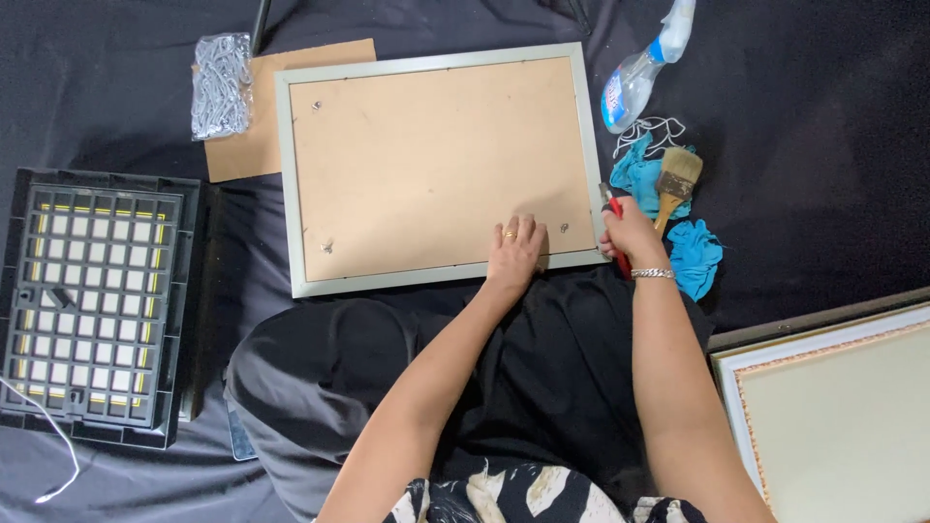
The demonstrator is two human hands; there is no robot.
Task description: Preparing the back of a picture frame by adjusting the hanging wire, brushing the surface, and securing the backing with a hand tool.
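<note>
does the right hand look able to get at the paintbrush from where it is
Probably yes. The right hand sits at the frame's right edge, with the paintbrush lying just beyond it on the blue cloth and nothing between them. But it already grips a red-handled tool, so it isn't free.

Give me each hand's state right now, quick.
Left hand: open, flat on the frame's backing board.
Right hand: closed on a red-handled tool at the picture frame edge.

Dark cloth (833, 116) covers the floor; soft, even light throughout.
</note>
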